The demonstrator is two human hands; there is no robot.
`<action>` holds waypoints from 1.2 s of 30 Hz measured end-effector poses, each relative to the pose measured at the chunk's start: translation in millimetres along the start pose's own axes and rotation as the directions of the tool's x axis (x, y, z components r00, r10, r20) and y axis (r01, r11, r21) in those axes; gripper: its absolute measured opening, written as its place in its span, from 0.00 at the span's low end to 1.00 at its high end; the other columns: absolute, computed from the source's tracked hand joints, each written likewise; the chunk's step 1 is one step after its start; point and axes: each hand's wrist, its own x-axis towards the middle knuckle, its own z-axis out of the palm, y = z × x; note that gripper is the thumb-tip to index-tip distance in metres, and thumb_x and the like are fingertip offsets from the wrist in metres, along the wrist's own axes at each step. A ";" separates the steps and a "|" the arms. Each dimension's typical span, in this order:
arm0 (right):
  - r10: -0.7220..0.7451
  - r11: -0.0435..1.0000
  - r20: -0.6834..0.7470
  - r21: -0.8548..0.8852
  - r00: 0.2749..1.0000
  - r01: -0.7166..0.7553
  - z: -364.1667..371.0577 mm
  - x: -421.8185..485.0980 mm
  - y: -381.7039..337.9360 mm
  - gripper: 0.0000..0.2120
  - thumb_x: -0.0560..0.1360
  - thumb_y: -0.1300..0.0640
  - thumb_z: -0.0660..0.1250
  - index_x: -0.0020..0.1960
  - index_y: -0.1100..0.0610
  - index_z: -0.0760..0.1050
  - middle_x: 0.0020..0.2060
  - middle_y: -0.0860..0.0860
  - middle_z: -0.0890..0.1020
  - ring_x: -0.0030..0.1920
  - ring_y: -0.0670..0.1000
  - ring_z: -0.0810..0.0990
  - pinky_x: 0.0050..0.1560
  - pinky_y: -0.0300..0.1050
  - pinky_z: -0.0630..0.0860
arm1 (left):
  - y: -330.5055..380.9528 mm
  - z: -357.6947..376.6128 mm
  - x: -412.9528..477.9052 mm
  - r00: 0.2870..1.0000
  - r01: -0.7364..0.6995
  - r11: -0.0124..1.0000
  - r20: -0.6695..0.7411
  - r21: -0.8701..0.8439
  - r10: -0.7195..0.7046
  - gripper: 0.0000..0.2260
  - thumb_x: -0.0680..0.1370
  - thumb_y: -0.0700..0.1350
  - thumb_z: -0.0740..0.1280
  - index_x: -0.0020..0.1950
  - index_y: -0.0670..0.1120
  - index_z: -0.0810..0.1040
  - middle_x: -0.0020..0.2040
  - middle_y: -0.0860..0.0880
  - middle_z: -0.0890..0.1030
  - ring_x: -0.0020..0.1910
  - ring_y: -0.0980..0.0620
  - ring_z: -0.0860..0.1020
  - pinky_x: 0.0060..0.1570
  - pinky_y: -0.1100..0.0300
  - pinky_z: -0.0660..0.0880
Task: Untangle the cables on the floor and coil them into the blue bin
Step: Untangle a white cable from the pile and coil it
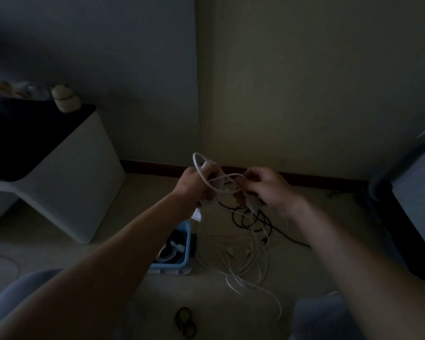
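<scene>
Above the floor | both arms stretched forward | left hand fingers clenched around white cable loop | right hand fingers pinch same cable | blue bin on floor under left forearm

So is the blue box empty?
No, the blue bin has a coiled cable lying inside it.

The left forearm covers the left side of the blue bin, whose contents are too dim to name. The white cable vanishes inside the curled fingers of the left hand and right hand, hiding how it runs there. Small items on the dark-topped cabinet, itself cut by the left edge, are too blurred to identify.
</scene>
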 end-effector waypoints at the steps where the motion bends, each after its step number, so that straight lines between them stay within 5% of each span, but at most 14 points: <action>1: 0.035 0.999 0.029 0.021 0.999 -0.036 0.5 -0.6 -0.8 0.09 0.76 0.52 0.70 0.45 0.57 0.75 0.37 0.57 0.84 0.33 0.52 0.84 0.33 0.44 0.79 | 1.4 -1.5 0.8 0.999 -0.010 0.999 -0.032 -0.031 0.009 0.14 0.80 0.50 0.65 0.38 0.44 0.78 0.30 0.46 0.76 0.26 0.50 0.72 0.30 0.58 0.69; 6: 0.114 0.984 0.090 0.126 0.989 -0.124 4.9 -2.9 -1.7 0.06 0.82 0.56 0.63 0.48 0.57 0.73 0.39 0.57 0.85 0.35 0.57 0.86 0.32 0.48 0.81 | 3.1 -4.9 2.5 0.970 -0.021 0.999 -0.242 -0.031 0.013 0.14 0.79 0.50 0.66 0.37 0.44 0.78 0.30 0.48 0.77 0.30 0.51 0.75 0.36 0.55 0.73; 12: 0.102 0.992 0.181 0.050 0.978 -0.112 2.1 -6.8 -1.8 0.06 0.79 0.56 0.67 0.46 0.57 0.73 0.39 0.57 0.85 0.34 0.56 0.84 0.31 0.46 0.81 | 10.0 -11.8 2.2 0.877 -0.019 1.000 -0.480 -0.022 0.006 0.16 0.79 0.51 0.65 0.34 0.45 0.79 0.27 0.51 0.80 0.29 0.53 0.77 0.30 0.62 0.73; 17: 0.066 0.988 0.300 0.115 0.952 -0.105 -2.9 -9.1 -5.5 0.04 0.70 0.56 0.73 0.44 0.53 0.80 0.34 0.55 0.82 0.36 0.56 0.82 0.36 0.49 0.82 | 6.0 -18.0 7.2 0.856 -0.019 0.998 -0.517 -0.052 -0.011 0.15 0.80 0.47 0.64 0.35 0.43 0.78 0.26 0.50 0.79 0.30 0.52 0.77 0.34 0.59 0.74; 20: 0.073 0.993 0.389 0.058 0.919 -0.104 -0.2 -12.0 -8.4 0.07 0.75 0.61 0.70 0.52 0.53 0.80 0.33 0.54 0.81 0.35 0.54 0.82 0.35 0.47 0.81 | -1.1 -17.8 11.5 0.845 -0.009 1.000 -0.535 -0.021 -0.004 0.13 0.79 0.49 0.65 0.41 0.40 0.81 0.33 0.47 0.79 0.33 0.50 0.78 0.36 0.57 0.75; 22: 0.099 0.993 0.379 0.022 0.920 -0.116 2.5 -11.6 -9.3 0.10 0.78 0.64 0.66 0.57 0.55 0.77 0.33 0.54 0.81 0.33 0.53 0.82 0.33 0.44 0.80 | -1.7 -14.7 12.3 0.874 -0.034 0.999 -0.484 0.019 0.039 0.14 0.78 0.50 0.65 0.46 0.39 0.81 0.38 0.45 0.81 0.38 0.48 0.79 0.36 0.57 0.74; 25: 0.084 0.996 0.229 0.013 0.970 -0.090 6.4 -5.9 -7.2 0.11 0.77 0.61 0.67 0.58 0.51 0.77 0.36 0.51 0.83 0.36 0.52 0.83 0.36 0.46 0.79 | 0.4 -10.5 10.3 0.921 0.008 0.944 -0.371 0.330 0.122 0.09 0.82 0.43 0.61 0.58 0.40 0.77 0.49 0.45 0.82 0.44 0.50 0.81 0.39 0.60 0.75; 28: -0.149 0.943 0.057 -0.293 0.987 0.160 8.6 -2.2 -5.4 0.25 0.74 0.59 0.69 0.64 0.35 0.71 0.55 0.48 0.77 0.48 0.50 0.78 0.49 0.48 0.76 | -0.4 -1.9 5.7 0.960 -0.035 0.856 -0.222 0.515 0.173 0.09 0.84 0.41 0.59 0.59 0.42 0.77 0.46 0.49 0.80 0.41 0.53 0.80 0.38 0.66 0.75; 30: -0.326 0.804 0.115 -0.488 0.938 0.339 11.2 -4.5 -6.7 0.35 0.74 0.61 0.67 0.71 0.32 0.62 0.63 0.50 0.68 0.58 0.49 0.73 0.57 0.44 0.75 | -7.9 1.7 6.4 0.980 -0.064 0.810 -0.117 0.583 0.163 0.11 0.82 0.45 0.62 0.50 0.42 0.82 0.42 0.46 0.82 0.40 0.50 0.80 0.41 0.58 0.78; 33: -0.464 0.667 0.200 -0.562 0.863 0.489 19.6 -5.9 -6.1 0.21 0.75 0.55 0.71 0.67 0.44 0.75 0.63 0.48 0.68 0.63 0.47 0.71 0.63 0.40 0.72 | -12.8 6.3 6.8 0.993 -0.103 0.712 0.028 0.695 0.115 0.12 0.81 0.40 0.63 0.40 0.40 0.79 0.34 0.45 0.78 0.30 0.56 0.76 0.30 0.66 0.71; 36: -0.523 0.612 0.176 -0.604 0.834 0.511 24.4 -7.3 -6.7 0.06 0.76 0.56 0.72 0.52 0.51 0.83 0.57 0.44 0.77 0.56 0.43 0.77 0.55 0.39 0.76 | -11.5 9.5 4.5 0.993 -0.120 0.657 0.090 0.744 0.080 0.18 0.80 0.39 0.63 0.30 0.48 0.70 0.28 0.52 0.72 0.26 0.57 0.70 0.22 0.71 0.65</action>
